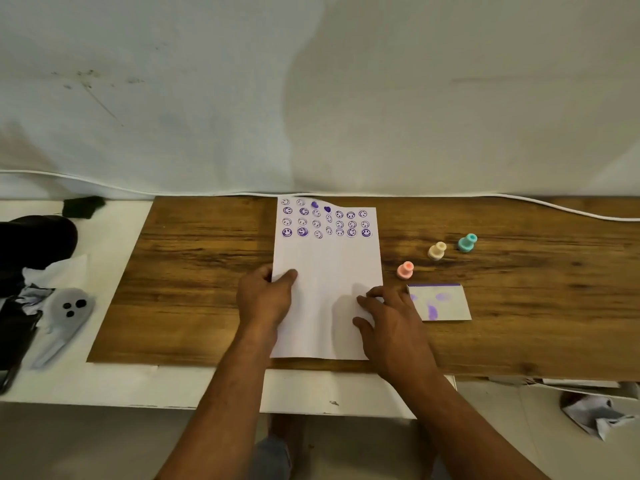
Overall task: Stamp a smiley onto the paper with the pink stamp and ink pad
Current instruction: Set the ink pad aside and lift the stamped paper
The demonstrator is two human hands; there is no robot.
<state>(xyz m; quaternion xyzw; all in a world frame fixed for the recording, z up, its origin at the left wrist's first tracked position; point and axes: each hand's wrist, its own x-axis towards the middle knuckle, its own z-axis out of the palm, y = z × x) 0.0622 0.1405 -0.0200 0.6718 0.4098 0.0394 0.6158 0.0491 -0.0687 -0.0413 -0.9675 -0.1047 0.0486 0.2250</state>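
Observation:
A white sheet of paper [329, 265] lies on the wooden board [207, 271], its far part covered with several rows of purple smiley prints. My left hand [265, 297] pinches the sheet's left edge, thumb on top. My right hand [388, 311] rests flat on the sheet's lower right edge, fingers spread. The pink stamp [405, 270] stands upright just right of the paper, untouched. The ink pad [440, 302], a white box with purple smudges, lies closed right beside my right hand.
A cream stamp [436, 250] and a teal stamp [467, 242] stand farther right on the board. A grey ghost-shaped item [67, 311], dark objects and crumpled paper sit at the left on the white table. A white cable [571, 211] runs along the back.

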